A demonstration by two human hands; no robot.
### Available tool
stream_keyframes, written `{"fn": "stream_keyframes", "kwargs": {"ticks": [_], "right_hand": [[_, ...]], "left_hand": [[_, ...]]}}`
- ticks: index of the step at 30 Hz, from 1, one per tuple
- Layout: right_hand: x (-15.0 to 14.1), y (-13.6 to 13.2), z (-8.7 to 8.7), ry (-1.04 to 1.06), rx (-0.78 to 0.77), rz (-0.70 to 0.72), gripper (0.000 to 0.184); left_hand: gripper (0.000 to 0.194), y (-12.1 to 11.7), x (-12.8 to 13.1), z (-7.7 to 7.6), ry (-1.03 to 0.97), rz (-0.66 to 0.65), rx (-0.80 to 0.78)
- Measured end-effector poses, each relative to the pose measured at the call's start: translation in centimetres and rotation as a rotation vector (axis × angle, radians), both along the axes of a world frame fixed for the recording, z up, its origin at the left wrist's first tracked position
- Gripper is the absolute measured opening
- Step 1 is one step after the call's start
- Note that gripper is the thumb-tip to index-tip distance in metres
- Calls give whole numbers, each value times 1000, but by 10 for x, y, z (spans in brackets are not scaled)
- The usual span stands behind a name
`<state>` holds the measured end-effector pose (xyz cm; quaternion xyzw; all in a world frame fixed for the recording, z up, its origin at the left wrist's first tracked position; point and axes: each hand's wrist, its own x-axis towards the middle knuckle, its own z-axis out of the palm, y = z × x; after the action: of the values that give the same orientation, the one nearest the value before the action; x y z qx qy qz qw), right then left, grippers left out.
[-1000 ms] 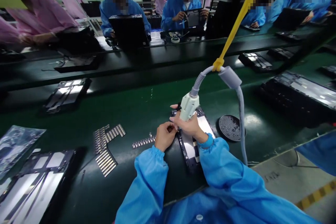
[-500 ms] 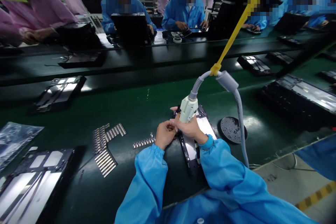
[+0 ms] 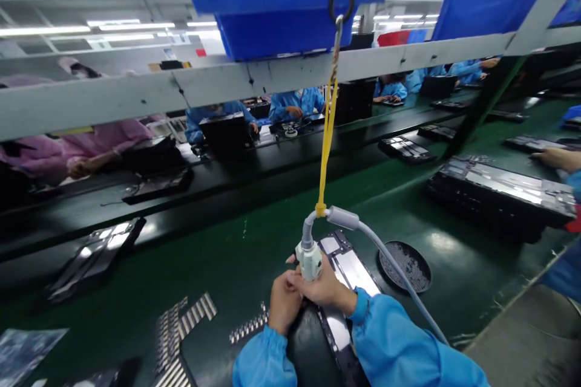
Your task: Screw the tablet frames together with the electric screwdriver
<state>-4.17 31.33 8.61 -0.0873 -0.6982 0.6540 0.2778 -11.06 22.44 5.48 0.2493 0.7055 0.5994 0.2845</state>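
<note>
My right hand (image 3: 327, 289) is wrapped round a pale, corded power screwdriver (image 3: 309, 261), held upright over the near-left edge of a black device chassis with silver panels (image 3: 354, 269). Beside it, my left hand (image 3: 284, 302) is closed with its fingertips pinched together close to the right fingers. Whatever the left fingers hold, if anything, is hidden, and so is the screwdriver's tip. A yellow band (image 3: 325, 163) suspends the tool by its grey cable (image 3: 390, 260). Just left of my left hand lies a short row of small metal parts (image 3: 247, 328).
A round black dish (image 3: 405, 266) of tiny pieces sits right of the chassis. Metal strips (image 3: 175, 329) lie to the left. Stacked chassis (image 3: 503, 193) stand at the right. Overhead are a white rail (image 3: 281, 75) and a blue bin (image 3: 284, 24). A co-worker's hand (image 3: 560, 158) is at the far right.
My view has tilted upward, bringing the overhead rail and bins into sight and shifting the bench lower. Both hands keep much the same pose around the screwdriver.
</note>
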Motion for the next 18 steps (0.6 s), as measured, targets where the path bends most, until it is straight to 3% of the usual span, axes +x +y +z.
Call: {"fn": "stream_keyframes", "kwargs": {"ticks": [5, 8, 10, 13, 18], "right_hand": [[18, 12, 22, 83, -147, -75, 43], [37, 33, 29, 94, -172, -125, 54], [49, 50, 29, 83, -175, -168, 53], [64, 75, 23, 99, -181, -249, 52], [80, 96, 11, 73, -169, -311, 45]], "left_hand": [[33, -4, 9, -7, -29, 53, -53], [37, -28, 11, -3, 65, 6, -133], [40, -53, 4, 3, 159, -8, -252], [45, -86, -17, 13, 366, 69, -450], [32, -92, -42, 19, 540, -25, -637]]}}
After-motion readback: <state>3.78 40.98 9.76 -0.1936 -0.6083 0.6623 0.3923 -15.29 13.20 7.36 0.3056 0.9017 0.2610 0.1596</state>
